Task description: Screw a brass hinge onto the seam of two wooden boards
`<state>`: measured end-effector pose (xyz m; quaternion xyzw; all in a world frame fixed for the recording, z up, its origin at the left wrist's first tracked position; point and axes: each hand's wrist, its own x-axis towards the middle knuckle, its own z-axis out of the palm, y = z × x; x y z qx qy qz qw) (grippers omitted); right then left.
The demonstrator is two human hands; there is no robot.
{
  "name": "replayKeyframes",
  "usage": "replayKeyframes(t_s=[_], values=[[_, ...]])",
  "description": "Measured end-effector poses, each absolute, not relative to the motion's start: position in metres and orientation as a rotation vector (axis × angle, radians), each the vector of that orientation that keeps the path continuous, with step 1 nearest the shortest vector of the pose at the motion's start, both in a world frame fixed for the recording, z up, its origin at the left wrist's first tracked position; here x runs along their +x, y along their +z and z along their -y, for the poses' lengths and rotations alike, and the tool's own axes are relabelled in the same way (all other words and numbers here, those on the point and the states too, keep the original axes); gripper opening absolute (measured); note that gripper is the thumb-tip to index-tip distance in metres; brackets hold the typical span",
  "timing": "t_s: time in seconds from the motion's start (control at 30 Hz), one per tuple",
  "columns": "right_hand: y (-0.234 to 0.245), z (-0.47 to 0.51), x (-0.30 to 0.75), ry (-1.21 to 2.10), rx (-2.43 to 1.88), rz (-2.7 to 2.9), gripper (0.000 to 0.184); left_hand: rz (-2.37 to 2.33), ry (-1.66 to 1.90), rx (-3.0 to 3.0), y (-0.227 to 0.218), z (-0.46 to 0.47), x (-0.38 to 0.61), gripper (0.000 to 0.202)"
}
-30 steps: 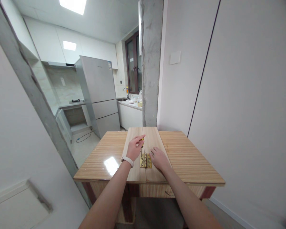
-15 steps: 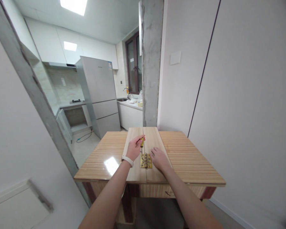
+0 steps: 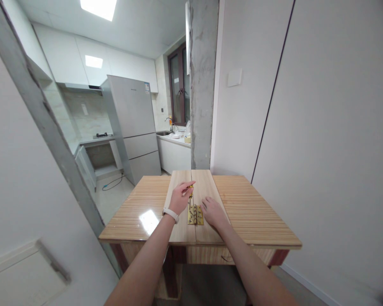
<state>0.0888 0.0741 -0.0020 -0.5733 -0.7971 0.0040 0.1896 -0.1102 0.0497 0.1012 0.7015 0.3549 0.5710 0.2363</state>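
Two pale wooden boards lie side by side along the middle of the tabletop (image 3: 255, 212), running from its far edge to its near edge, with their long sides meeting in a straight seam. A brass hinge (image 3: 195, 214) lies flat across that seam, nearer the near edge than the far one, with one leaf on the left board (image 3: 178, 221) and the other on the right board (image 3: 207, 187).

The left hand (image 3: 180, 197) is curled shut around a screwdriver (image 3: 190, 189) with a yellow handle. The handle shows between the thumb and the fingers, and the thin shaft points down toward the upper end of the hinge. Whether the tip sits in a screw is too small to tell. A white wristband (image 3: 170, 213) circles the left wrist.

The right hand (image 3: 212, 211) lies open and flat on the right board, just beside the right leaf of the hinge, its fingers spread and pointing toward the far edge. It holds nothing.

Both forearms come in over the near edge of the tabletop. Beyond the far edge stands a bare concrete pillar (image 3: 204, 85), and past the far left corner a grey fridge (image 3: 132, 127) stands in the kitchen.
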Motion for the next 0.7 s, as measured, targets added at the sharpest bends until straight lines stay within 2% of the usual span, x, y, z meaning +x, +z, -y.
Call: replayKeyframes(t_s=[0.3, 0.7], values=[[-0.0012, -0.074, 0.0896, -0.031, -1.604, 2.258, 0.037, -0.952, 1.54, 1.854, 0.0974, -0.0519, -0.11, 0.035], [-0.003, -0.0753, 0.0897, -0.007, -1.609, 2.238, 0.038, -0.942, 1.579, 1.819, 0.0954, -0.0562, -0.1103, 0.029]])
